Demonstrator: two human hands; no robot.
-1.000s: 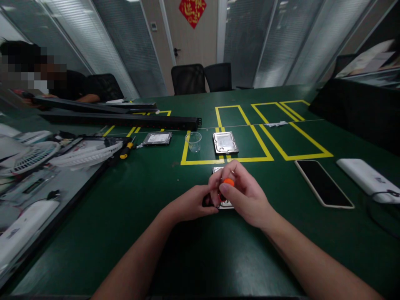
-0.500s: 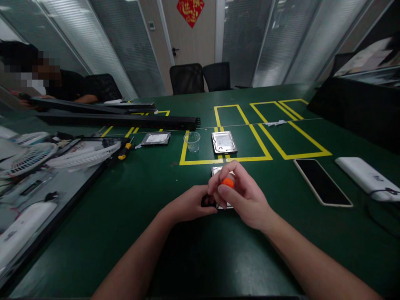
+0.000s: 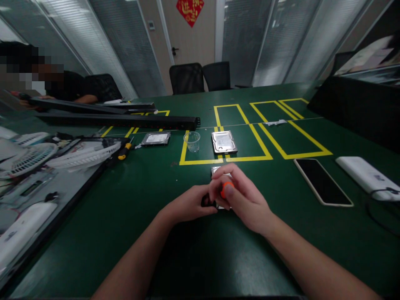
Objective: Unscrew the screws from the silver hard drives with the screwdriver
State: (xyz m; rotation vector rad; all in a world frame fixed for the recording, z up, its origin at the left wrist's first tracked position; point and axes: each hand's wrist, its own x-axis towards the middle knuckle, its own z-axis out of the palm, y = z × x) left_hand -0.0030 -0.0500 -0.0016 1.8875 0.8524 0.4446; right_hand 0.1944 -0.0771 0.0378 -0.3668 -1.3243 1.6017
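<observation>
My right hand (image 3: 242,198) is closed round an orange-topped screwdriver (image 3: 225,188) held upright over a hard drive (image 3: 216,170) lying on the green table in front of me. Most of that drive is hidden under my hands. My left hand (image 3: 190,204) rests on the table with its fingers curled against the drive's left side, pinching it by a dark part. A second hard drive (image 3: 224,142) lies inside a yellow taped box beyond my hands. A small clear plastic cup (image 3: 193,141) stands in the taped box to its left.
A third hard drive (image 3: 155,138) and a yellow-handled screwdriver (image 3: 124,151) lie further left. A long black power strip (image 3: 125,121) crosses the table behind them. A phone (image 3: 322,181) and a white power bank (image 3: 368,178) lie at right. Fan parts fill a tray (image 3: 37,175) at left, where another person sits.
My right-hand fingers have shifted round the screwdriver's orange top, as if turning it, and the hand sits slightly lower. My left hand has stayed in place.
</observation>
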